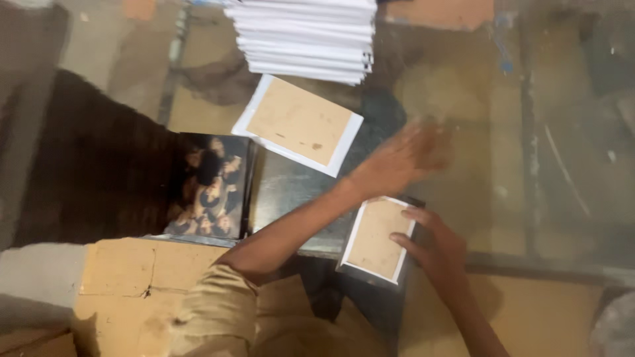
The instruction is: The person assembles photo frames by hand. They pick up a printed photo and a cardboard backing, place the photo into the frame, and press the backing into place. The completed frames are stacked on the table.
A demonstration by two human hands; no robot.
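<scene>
Khaki sleeve [215,311] nearest the lens belongs to the left arm, which crosses rightward over the glass-topped bench [562,132]. Right hand [433,248]: grip part closed, fingertips and thumb pinching the right edge of a small tan card with a white border [377,238], which lies tilted on a dark backing at the near edge of the bench. Left hand [403,158]: blurred by motion, fingers extended flat above the glass just beyond the card; it appears to hold nothing, though the blur prevents certainty. Farther out, a second, larger tan sheet with a white border [297,123] lies at an angle, apart from both hands, with a tall stack of white sheets [305,36] just beyond it. To the left sits a dark printed photograph [208,185] beside a dark brown cloth [92,172]. Judged from this arrangement, good handling would keep the pinch at the card's margin, sparing the tan face from fingermarks, and keep the card level.
</scene>
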